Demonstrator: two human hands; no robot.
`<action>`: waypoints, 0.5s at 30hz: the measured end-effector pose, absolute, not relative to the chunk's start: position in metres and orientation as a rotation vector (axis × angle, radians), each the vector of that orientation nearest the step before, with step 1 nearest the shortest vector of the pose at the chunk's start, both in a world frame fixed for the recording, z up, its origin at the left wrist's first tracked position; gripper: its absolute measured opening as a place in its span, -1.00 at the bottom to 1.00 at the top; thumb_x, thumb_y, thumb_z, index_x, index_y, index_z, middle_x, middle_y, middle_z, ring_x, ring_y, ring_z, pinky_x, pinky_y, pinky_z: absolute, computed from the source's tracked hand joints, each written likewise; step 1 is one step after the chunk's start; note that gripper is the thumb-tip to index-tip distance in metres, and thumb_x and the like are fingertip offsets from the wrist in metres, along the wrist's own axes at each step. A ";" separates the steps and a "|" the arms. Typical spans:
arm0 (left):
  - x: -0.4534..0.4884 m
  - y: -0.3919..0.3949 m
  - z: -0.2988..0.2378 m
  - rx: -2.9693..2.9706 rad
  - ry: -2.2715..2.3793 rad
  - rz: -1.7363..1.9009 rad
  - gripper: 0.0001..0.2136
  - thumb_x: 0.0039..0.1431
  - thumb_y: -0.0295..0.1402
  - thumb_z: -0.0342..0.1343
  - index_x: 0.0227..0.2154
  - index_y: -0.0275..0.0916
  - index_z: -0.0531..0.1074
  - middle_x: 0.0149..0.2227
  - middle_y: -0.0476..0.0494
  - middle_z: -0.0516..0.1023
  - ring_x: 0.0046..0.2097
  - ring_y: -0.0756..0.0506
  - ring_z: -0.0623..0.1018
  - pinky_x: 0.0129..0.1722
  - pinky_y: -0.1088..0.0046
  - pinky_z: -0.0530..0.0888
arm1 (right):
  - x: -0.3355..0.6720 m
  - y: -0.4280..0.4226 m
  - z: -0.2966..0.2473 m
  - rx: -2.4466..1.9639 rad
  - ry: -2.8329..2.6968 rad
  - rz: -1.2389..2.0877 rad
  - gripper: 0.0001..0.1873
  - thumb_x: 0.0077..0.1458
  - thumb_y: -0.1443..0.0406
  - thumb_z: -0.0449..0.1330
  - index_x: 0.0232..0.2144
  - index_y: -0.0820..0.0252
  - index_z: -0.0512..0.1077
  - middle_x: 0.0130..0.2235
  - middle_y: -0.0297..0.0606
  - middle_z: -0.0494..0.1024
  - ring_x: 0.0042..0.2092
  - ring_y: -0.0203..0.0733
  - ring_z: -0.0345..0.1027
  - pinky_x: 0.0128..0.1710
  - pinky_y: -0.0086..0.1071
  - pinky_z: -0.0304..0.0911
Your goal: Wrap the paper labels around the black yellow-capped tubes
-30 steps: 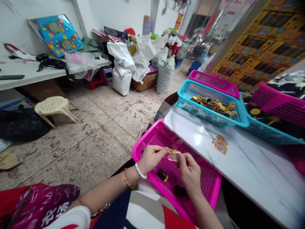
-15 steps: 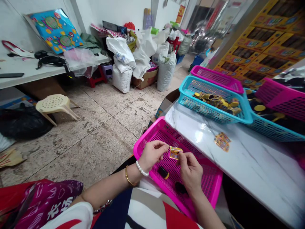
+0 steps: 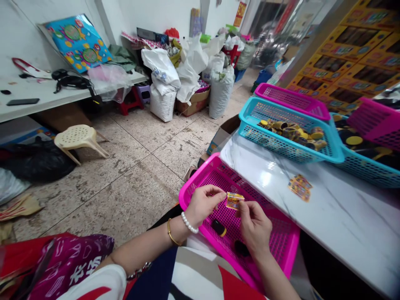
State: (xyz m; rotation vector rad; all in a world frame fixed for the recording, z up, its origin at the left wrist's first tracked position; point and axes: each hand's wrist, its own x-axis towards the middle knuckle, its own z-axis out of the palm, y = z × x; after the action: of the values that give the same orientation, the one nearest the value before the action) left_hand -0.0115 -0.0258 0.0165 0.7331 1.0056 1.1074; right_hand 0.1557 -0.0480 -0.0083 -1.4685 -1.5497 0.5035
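Note:
A small shiny yellow printed label [image 3: 234,201] is pinched between my two hands above a pink mesh basket [image 3: 289,254]. My left hand [image 3: 204,204] grips its left edge with thumb and forefinger. Its right edge is between the thumb and fingers of my right hand [image 3: 256,227]. Inside the basket lies a small black cylinder with a yellow end [image 3: 218,228]. Another black piece [image 3: 241,248] sits there, partly behind my right hand. More printed labels [image 3: 300,187] lie in a loose pile on the white marbled table [image 3: 262,175].
A blue basket [image 3: 290,150] of yellow-and-black pieces stands on the table, with another blue basket [image 3: 368,166] to its right. Behind them rise stacked yellow boxes [image 3: 337,79]. A cream stool [image 3: 78,137] and white sacks [image 3: 164,100] are on the floor at left and back.
The view has shifted slightly, so everything sits a little further right. Both hands keep their pinch on the label, with hardly any change in pose.

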 end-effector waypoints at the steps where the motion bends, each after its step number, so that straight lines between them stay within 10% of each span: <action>1: -0.011 -0.026 0.017 0.741 1.014 1.100 -0.70 -0.04 -0.16 0.29 -0.39 -0.33 0.49 -0.65 0.09 0.32 -0.62 0.10 0.25 -0.63 0.56 0.11 | 0.156 -0.048 -0.009 -1.466 -1.554 0.502 -0.73 0.22 0.18 0.14 -0.49 0.17 0.38 -0.54 -0.40 0.41 -0.49 -0.31 0.28 -0.43 -0.45 0.18; 15: -0.013 -0.028 0.014 0.747 0.974 0.871 -0.65 -0.03 -0.15 0.31 -0.29 -0.36 0.58 -0.64 0.05 0.36 -0.66 0.13 0.21 -0.70 0.57 0.02 | 0.152 -0.049 -0.012 -1.369 -1.679 0.475 -0.83 0.20 0.25 0.17 -0.43 0.16 0.43 -0.48 -0.35 0.47 -0.44 -0.28 0.35 -0.38 -0.43 0.22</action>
State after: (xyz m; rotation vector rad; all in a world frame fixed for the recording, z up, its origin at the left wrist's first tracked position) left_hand -0.0127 -0.0284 0.0135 0.7472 0.9741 0.8706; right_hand 0.1516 -0.0491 -0.0118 -1.3687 -1.6787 0.4753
